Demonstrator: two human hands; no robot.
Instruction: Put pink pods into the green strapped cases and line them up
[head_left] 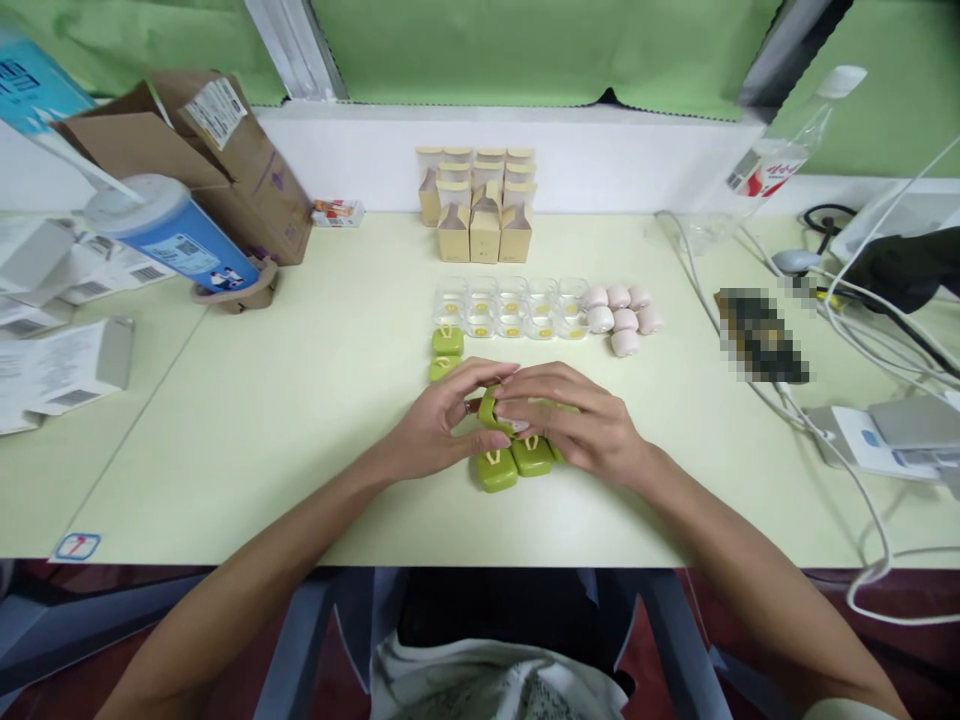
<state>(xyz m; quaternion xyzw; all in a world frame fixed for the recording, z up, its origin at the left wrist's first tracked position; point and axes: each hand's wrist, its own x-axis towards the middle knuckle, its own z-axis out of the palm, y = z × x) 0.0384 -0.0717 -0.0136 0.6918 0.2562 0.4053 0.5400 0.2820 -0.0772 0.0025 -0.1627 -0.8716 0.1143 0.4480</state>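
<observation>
In front of me, my left hand [435, 425] grips the side of a small green case [487, 410] with a whitish inside part showing. My right hand [592, 415] has its fingers curled over the same case from the right, hiding much of it. Close below the hands sit more green cases [497, 473] with yellow loops on top. Two others, one a green case [448, 342], stand beyond my left hand. Behind them are two rows of clear plastic cups [511, 312] with yellow marks. Several pale pink rounded pieces [625, 320] are grouped to the right of the cups.
Open small tan boxes [484, 237] line the back wall. At left are a cardboard box [247, 170], a blue canister [187, 250] and white cartons [82, 365]. To the right lie cables [795, 410], a blurred dark item [763, 337] and a plastic bottle [787, 150].
</observation>
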